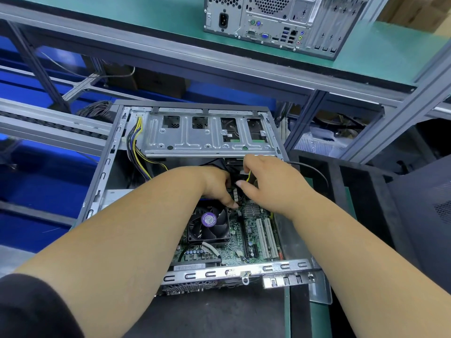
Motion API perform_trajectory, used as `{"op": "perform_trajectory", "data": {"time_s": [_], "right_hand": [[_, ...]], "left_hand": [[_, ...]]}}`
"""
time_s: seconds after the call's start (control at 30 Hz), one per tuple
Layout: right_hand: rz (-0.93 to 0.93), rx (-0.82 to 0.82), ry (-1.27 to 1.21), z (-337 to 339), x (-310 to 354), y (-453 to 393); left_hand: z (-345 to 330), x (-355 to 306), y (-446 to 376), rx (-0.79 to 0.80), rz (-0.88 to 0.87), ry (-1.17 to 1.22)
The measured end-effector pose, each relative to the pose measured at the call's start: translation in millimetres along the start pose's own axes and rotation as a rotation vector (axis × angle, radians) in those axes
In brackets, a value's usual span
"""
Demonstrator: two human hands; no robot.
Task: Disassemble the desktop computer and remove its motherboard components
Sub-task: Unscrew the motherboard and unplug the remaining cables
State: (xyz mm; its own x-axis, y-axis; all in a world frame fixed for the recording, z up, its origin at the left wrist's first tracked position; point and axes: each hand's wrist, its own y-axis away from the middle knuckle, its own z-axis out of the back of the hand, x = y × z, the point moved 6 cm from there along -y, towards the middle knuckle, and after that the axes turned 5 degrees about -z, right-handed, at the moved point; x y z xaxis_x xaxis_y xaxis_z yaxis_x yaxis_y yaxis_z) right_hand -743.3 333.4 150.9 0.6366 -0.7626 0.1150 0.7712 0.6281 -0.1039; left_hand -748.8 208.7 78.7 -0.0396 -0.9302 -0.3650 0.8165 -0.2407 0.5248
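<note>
Open case [107,181]: lies on its side on the dark bench mat [219,313], side panel off, interior facing up.
Motherboard [244,230]: seated in the case floor, near half; white slots [266,237] at its right.
Fan [210,223]: black, purple centre label, on the board just near the left hand.
Drive cage [207,135]: bare metal, spans the far end of the case.
Wire bundle [136,147]: yellow and black, runs down the far left inside wall.
Left hand [217,184]: fingers curled down onto the board beside the fan; what they hold cannot be told.
Right hand [266,179]: fingers curled round a connector [245,172] with yellow wires, just under the cage.
Second tower [280,20]: upright on the green shelf [390,59] above, rear ports facing the viewer.
</note>
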Motion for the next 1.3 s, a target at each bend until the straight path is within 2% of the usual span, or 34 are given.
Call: {"op": "perform_trajectory", "data": {"time_s": [0.23, 0.5, 0.6, 0.77, 0.9, 1.13, 1.3], "right_hand": [[0.009, 0.039, -0.090, 3, -1, 1], [0.017, -0.013, -0.012, 1, 2, 0], [0.006, 0.007, -0.100, 3, -2, 1], [0.016, 0.078, -0.062, 0, -2, 0], [0.006, 0.033, -0.031, -2, -2, -1], [0.007, 0.046, -0.173, 6, -4, 0], [0.026, 0.055, -0.090, 4, 0, 1]], "left_hand": [[-1, 0, 0, 0.023, 0.033, 0.028], [0, 1, 2, 0.003, 0.010, 0.032], [1, 1, 3, 0.018, -0.005, 0.020], [9, -4, -1, -0.122, -0.061, -0.061], [11, -6, -3, -0.164, -0.106, -0.091], [0, -8, -5, -0.067, -0.123, -0.077], [-1, -10, -5, -0.081, -0.123, -0.142]]}}
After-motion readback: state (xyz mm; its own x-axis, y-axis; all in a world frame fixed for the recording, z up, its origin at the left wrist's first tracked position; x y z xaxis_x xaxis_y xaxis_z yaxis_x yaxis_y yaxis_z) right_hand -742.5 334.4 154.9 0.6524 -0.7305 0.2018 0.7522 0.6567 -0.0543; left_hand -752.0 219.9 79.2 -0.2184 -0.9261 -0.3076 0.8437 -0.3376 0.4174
